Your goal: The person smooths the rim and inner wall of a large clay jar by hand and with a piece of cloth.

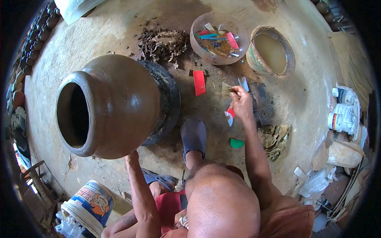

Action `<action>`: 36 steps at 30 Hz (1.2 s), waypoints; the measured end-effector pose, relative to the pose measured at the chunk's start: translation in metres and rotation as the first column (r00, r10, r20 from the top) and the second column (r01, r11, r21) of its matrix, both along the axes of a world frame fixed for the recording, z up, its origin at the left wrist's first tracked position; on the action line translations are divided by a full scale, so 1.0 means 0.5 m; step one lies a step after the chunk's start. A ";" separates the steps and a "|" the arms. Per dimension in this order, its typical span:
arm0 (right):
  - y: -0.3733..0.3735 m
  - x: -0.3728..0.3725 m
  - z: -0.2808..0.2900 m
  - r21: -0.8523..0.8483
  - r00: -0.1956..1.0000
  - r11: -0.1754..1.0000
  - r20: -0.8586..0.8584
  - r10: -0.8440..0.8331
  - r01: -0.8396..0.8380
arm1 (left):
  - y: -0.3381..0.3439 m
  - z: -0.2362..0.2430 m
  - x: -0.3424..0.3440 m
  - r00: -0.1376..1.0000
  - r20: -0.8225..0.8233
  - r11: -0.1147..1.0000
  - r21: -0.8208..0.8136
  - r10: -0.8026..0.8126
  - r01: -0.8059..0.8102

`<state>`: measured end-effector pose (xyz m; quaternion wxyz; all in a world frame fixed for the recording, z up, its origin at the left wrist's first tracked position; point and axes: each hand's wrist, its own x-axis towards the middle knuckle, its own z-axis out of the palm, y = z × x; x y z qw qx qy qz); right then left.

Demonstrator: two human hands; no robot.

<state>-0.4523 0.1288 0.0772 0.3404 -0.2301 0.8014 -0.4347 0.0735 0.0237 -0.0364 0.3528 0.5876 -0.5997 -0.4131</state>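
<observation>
A large round brown clay pot lies tilted on a black ring-shaped support, its wide mouth turned left. My left hand is at the pot's lower side; the pot hides its fingers. Out to the right, my right hand pinches a small flat tan piece between thumb and fingers, just above the floor. Around it lie a red flat piece, a white curved piece, a pale blue-white strip and a green half-round piece.
A clear bowl of scrapers and sticks stands beyond, beside a tub of cloudy water. Dark scraps are heaped behind the pot. Right of my arm lies a crumpled cloth. A bucket stands lower left; my sandalled foot is between.
</observation>
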 end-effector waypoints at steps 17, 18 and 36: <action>-0.110 -0.410 0.222 -0.042 0.807 0.984 -0.567 -0.165 0.171 | -0.024 -0.002 0.011 0.990 0.023 0.987 0.080 0.138 -0.139; -0.118 -0.446 0.214 0.153 0.785 0.973 -0.617 -0.045 0.175 | -0.026 -0.003 0.009 0.990 0.022 0.986 0.085 0.142 -0.143; -0.096 -0.610 0.200 -0.015 0.931 0.982 -0.315 -0.185 0.190 | -0.096 0.059 -0.065 0.985 0.036 0.983 0.074 0.166 -0.169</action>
